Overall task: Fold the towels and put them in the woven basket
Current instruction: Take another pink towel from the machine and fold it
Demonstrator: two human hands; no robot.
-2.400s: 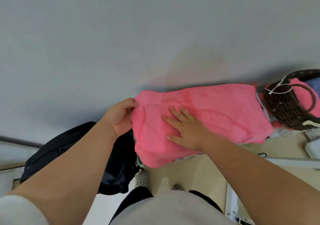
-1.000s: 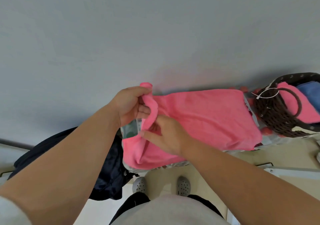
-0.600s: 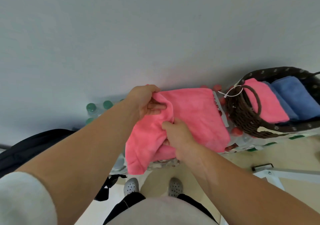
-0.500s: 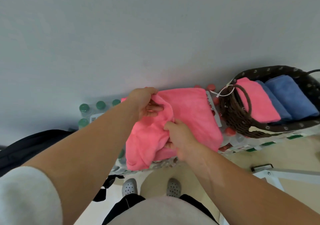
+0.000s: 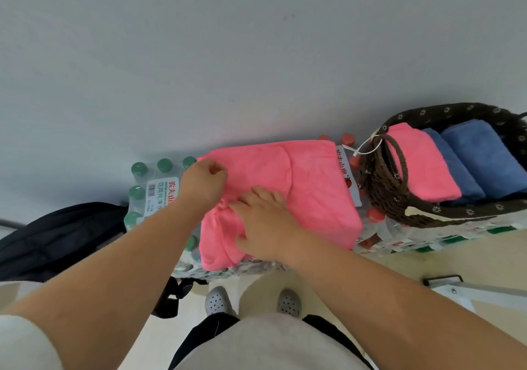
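**Three towels in the basket, one on the go**

One pink towel (image 5: 313, 187) is what I'm working on right now. It's lying partly folded on top of shrink-wrapped packs of water bottles (image 5: 148, 187), which I'm using as my table, pushed up against a grey wall (image 5: 228, 56). The far half looks flat and doubled over; the near end is bunched where my hands meet.

My left hand (image 5: 204, 184) is curled closed at the towel's far-left corner. It looks like it's pinching the edge, but I can't really see cloth between the fingers, so call that a maybe. My right hand (image 5: 265, 224) is spread flat, fingers apart, pressing down on the near part of the towel and gripping nothing.

Just to the right sits the woven basket (image 5: 379, 187), dark brown, also up on the bottle packs, near the towel's right edge. Inside are a folded pink towel (image 5: 422, 164) and what look like two folded blue ones (image 5: 482, 158) side by side.

So I'd say most of it's done. Left: smooth out the bunched end, fold once more, drop it in. No other loose towels in sight. There's a black bag (image 5: 57, 238) off to my left too.
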